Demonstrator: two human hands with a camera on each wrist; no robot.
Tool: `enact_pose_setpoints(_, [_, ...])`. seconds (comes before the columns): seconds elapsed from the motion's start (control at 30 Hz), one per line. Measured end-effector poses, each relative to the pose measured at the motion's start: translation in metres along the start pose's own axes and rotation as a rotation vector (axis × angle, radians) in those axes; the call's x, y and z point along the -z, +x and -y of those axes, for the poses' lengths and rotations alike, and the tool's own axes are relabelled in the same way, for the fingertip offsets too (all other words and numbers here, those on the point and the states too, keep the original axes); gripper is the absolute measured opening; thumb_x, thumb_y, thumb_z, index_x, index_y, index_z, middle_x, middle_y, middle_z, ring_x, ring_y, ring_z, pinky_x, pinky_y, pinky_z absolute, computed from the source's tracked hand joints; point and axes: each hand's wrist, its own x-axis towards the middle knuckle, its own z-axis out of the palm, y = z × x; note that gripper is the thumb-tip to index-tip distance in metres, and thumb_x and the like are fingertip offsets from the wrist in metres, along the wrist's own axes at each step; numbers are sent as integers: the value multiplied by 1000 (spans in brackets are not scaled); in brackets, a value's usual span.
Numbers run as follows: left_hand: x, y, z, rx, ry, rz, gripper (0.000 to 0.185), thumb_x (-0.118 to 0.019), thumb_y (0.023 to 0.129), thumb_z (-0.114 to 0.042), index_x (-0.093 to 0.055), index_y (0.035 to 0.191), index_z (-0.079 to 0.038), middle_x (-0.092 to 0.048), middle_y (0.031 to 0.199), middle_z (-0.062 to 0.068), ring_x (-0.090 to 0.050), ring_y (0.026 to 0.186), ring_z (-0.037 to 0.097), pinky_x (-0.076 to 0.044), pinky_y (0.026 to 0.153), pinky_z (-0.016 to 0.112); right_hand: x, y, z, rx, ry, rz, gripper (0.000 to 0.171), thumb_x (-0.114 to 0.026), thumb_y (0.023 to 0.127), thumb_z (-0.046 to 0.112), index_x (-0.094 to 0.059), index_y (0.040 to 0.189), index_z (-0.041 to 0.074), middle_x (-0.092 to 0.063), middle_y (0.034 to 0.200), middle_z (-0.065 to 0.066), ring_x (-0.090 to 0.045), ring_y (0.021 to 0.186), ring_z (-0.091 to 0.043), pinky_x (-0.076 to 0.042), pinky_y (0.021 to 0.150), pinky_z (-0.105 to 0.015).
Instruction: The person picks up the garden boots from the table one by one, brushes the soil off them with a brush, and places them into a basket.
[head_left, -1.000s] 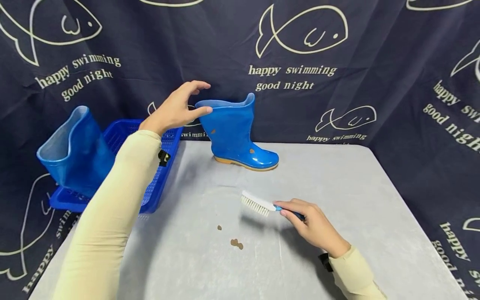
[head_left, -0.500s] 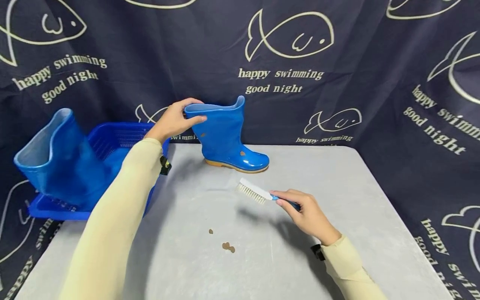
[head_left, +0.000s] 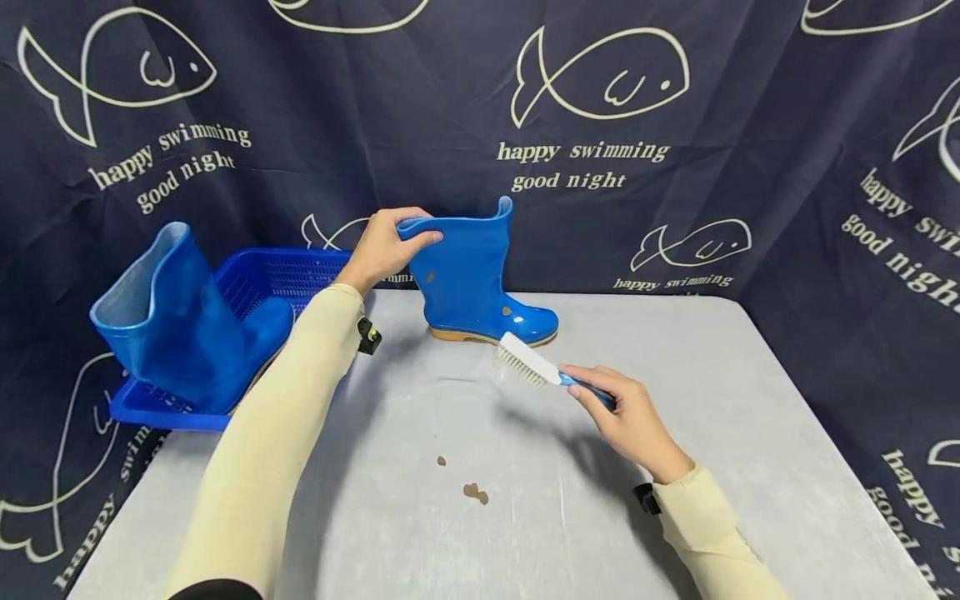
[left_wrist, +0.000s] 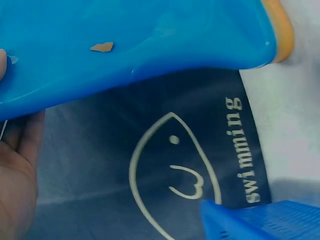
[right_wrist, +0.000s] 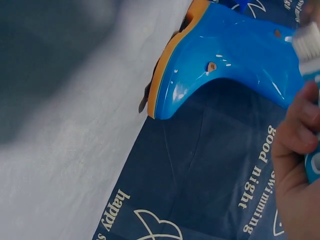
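A blue rubber boot (head_left: 472,279) with a tan sole and brown mud spots stands upright at the table's far middle. My left hand (head_left: 386,246) grips the rear top rim of its shaft; the left wrist view shows the boot (left_wrist: 135,45) close up, with a mud spot. My right hand (head_left: 626,417) holds the blue handle of a white scrub brush (head_left: 525,360), bristles down, just in front of the boot's toe and above the table. In the right wrist view the boot (right_wrist: 225,55) and the bristles (right_wrist: 307,42) appear.
A second blue boot (head_left: 183,321) leans in a blue plastic basket (head_left: 292,271) at the table's left edge. Small brown mud bits (head_left: 472,492) lie on the grey table (head_left: 712,400). A dark fish-print curtain hangs behind.
My left hand reached the boot and closed on its top rim. My right hand carried the brush toward the boot's toe.
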Motion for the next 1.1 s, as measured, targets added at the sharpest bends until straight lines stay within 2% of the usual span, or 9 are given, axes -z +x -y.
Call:
enact_pose_setpoints(0.07, [-2,-2,-9,-9,19,6,21,-71,95,-31,-72,110,-16,-73,105,4,-64,91,20,-55,86,37,0,0,2,-6,9,-35,32,-67,94,4,-72,125,14,-76,101,-4,-56,80,5,-45,68,-10])
enact_pose_setpoints(0.2, [-7,-7,-33,-15,51,22,22,-69,96,-30,-71,113,-15,-74,111,5,-68,100,21,-57,94,43,5,2,5,-31,4,-65,32,-67,95,5,-71,125,15,-75,118,-7,-63,101,9,-49,83,-7])
enact_pose_setpoints(0.27, [-10,-9,-46,-31,63,14,23,-69,96,-30,-72,113,-15,-74,112,5,-69,101,20,-57,95,42,7,4,7,-28,-11,-64,31,-67,96,6,-72,125,16,-75,118,-7,-63,103,10,-49,85,-7])
enact_pose_setpoints(0.43, [-13,-18,-71,-88,56,-34,19,-71,95,-27,-73,109,-13,-75,105,5,-69,94,19,-57,88,39,12,8,10,5,-20,-48,32,-68,95,7,-71,126,15,-75,121,-6,-63,111,9,-50,92,-9])
enact_pose_setpoints(0.6, [-19,-28,-88,-64,-9,-6,22,-71,95,-28,-72,111,-12,-75,109,7,-72,99,22,-59,92,42,14,7,16,1,0,-22,33,-69,94,5,-71,125,14,-75,120,-8,-64,110,7,-50,93,-9])
enact_pose_setpoints(0.77, [-27,-35,-91,-20,-97,54,25,-73,93,-30,-72,111,-13,-74,109,6,-71,95,22,-60,90,41,17,10,22,15,-15,31,27,-75,89,5,-74,114,14,-78,105,-4,-67,93,4,-52,82,-9])
enact_pose_setpoints(0.93, [-43,-44,-77,10,-131,112,25,-73,93,-30,-72,111,-13,-74,107,6,-68,93,20,-58,89,40,27,19,29,42,-5,139,21,-77,88,9,-76,107,18,-78,96,3,-70,84,-1,-56,77,-13])
enact_pose_setpoints(1.0, [-47,-46,-71,35,-123,112,26,-73,93,-32,-72,112,-14,-74,110,5,-69,96,20,-58,91,41,31,22,31,41,-10,164,20,-77,88,9,-78,106,17,-78,97,2,-70,86,-1,-56,78,-13])
enact_pose_setpoints(1.1, [-51,-45,-63,61,-108,77,30,-74,92,-34,-71,115,-14,-74,114,5,-69,101,21,-58,95,43,35,28,31,38,-22,176,20,-76,88,8,-78,107,14,-79,98,-2,-70,86,0,-55,78,-12])
